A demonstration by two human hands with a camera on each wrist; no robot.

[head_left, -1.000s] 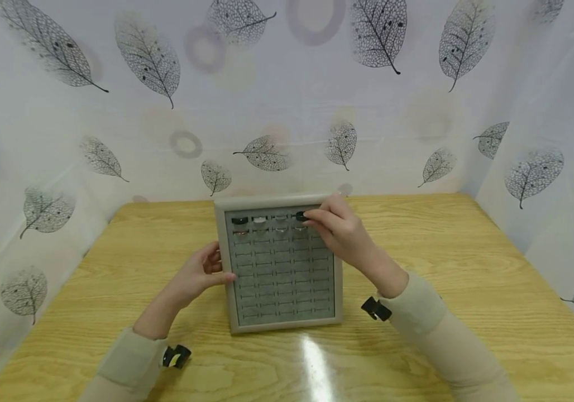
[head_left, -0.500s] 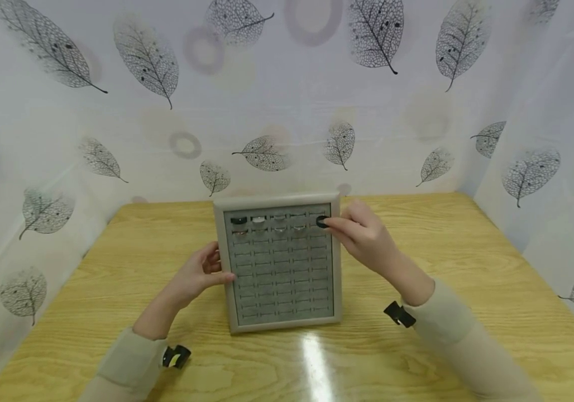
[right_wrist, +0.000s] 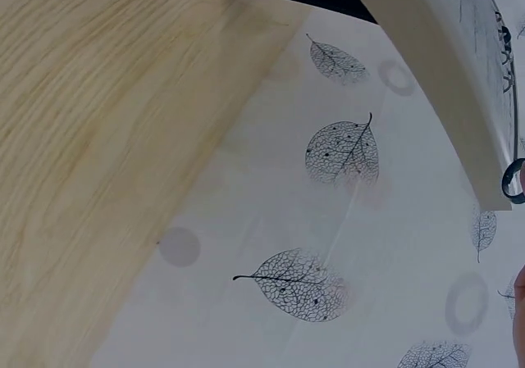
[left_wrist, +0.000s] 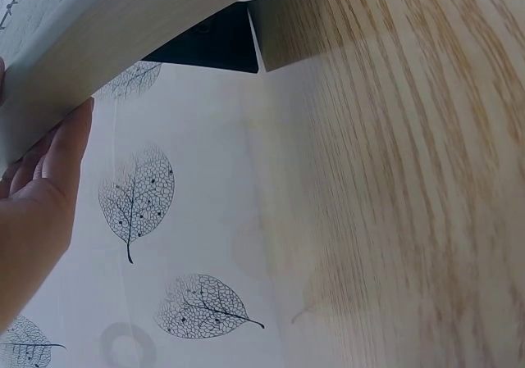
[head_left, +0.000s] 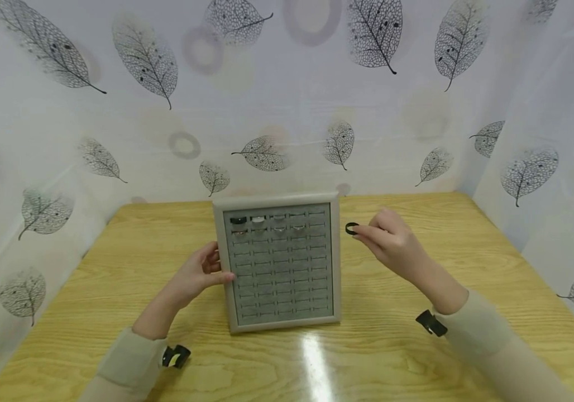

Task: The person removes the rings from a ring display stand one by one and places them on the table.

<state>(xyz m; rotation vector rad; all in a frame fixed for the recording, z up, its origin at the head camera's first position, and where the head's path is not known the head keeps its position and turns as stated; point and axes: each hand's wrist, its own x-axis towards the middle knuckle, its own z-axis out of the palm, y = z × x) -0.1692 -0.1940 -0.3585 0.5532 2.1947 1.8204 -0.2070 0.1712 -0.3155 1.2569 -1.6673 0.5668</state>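
Note:
A framed ring display board with a grey slotted pad stands upright and leaning back on the wooden table. My left hand grips its left side, thumb on the front of the frame and fingers behind; the left wrist view shows the fingers against the frame's edge. My right hand pinches a black ring in the air, just right of the board. In the right wrist view the ring overlaps the frame's corner. Several rings sit in the top two rows, including a black ring and a white ring.
The wooden table extends around the board. A white curtain with leaf prints hangs behind and at both sides. A dark support juts out behind the board. Black clips sit at both cuffs.
My right hand has drawn the black ring out of the top row and carried it right, past the frame's edge. The left hand and the board stay in place.

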